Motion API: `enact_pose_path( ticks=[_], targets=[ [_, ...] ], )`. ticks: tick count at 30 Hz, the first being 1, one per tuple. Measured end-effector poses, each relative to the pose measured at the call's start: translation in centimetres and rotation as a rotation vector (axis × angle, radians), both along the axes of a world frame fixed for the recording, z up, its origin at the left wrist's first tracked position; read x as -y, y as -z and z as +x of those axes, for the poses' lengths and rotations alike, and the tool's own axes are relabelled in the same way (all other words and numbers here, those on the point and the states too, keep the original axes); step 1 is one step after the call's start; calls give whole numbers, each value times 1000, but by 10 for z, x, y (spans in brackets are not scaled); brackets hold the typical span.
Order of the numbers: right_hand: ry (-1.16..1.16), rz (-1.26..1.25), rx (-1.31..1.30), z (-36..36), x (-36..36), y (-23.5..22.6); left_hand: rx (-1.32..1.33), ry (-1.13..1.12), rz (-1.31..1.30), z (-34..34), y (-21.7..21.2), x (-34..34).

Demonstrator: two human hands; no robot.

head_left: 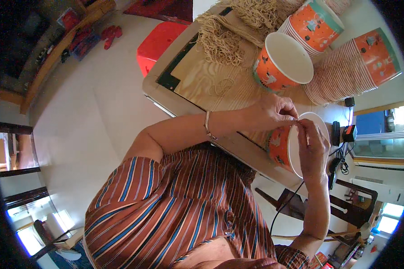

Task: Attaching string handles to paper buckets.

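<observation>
My left hand [276, 111] and right hand [313, 142] meet at their fingertips over the near orange paper tub [279, 148]; I cannot tell whether either pinches anything. Beyond, on the worktop [202, 87], stand another open tub [267, 74], nested tub stacks [345, 74] right, and tangled beige string [220, 42] left.
</observation>
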State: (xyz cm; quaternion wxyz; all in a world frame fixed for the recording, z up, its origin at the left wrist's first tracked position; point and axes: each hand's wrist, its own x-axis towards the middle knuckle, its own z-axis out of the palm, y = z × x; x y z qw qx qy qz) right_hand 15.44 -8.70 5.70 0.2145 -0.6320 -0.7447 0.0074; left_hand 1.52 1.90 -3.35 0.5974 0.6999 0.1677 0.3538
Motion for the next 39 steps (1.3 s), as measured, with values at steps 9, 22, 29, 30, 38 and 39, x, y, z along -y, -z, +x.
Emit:
enact_pose_path(
  ticks=[9, 22, 29, 30, 38, 39],
  targets=[
    [-32, -175, 20, 9, -11, -14, 15, -91, 492, 0, -5, -2],
    [137, -481, -781, 19, -15, -11, 62, 60, 244, 1, -3, -1],
    [163, -419, -432, 17, -7, -7, 74, 29, 258, 4, -2, -1],
    [159, -420, -433, 18, -7, -7, 60, 38, 258, 2, -4, -1],
    [149, -475, -415, 20, -15, -10, 81, 9, 340, 7, 1, -2],
    [150, -475, -415, 20, -17, -12, 106, 8, 361, 8, 1, -3]
  ],
)
